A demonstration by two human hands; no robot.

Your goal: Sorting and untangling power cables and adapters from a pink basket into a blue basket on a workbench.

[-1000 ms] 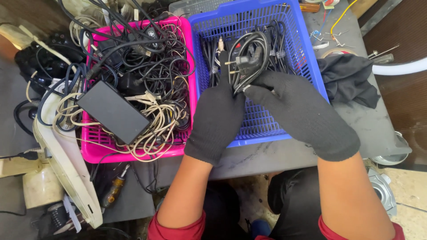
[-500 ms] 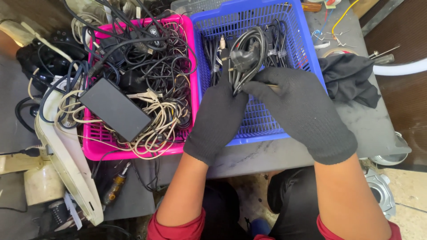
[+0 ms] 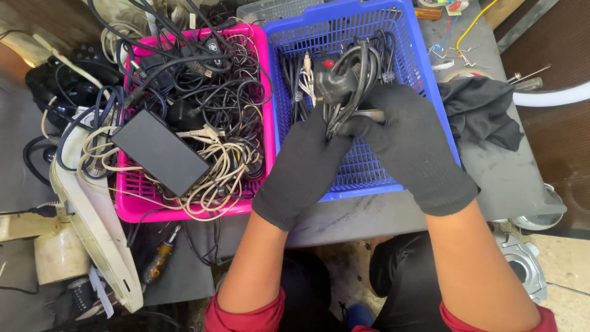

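Note:
Both my hands wear black gloves and meet over the blue plastic basket (image 3: 430,80). My left hand (image 3: 307,166) and my right hand (image 3: 412,144) together grip a coiled black cable with a bulky plug (image 3: 344,80), held just above the basket's mesh floor. Other black and white cables (image 3: 298,86) lie along the basket's left side. To the left stands a pink basket (image 3: 132,212) heaped with tangled black and beige cables (image 3: 209,110), and a flat black power adapter (image 3: 160,152) lies on top of them.
A black cloth (image 3: 482,110) lies right of the blue basket on the grey table (image 3: 516,184). Small metal bits and coloured wires (image 3: 458,49) sit at the back right. A white appliance casing (image 3: 92,227), a screwdriver (image 3: 161,258) and more cables crowd the left.
Both hands have kept hold of the black cable bundle and shifted it slightly within the blue basket, my right hand's fingers closing tighter around the coil.

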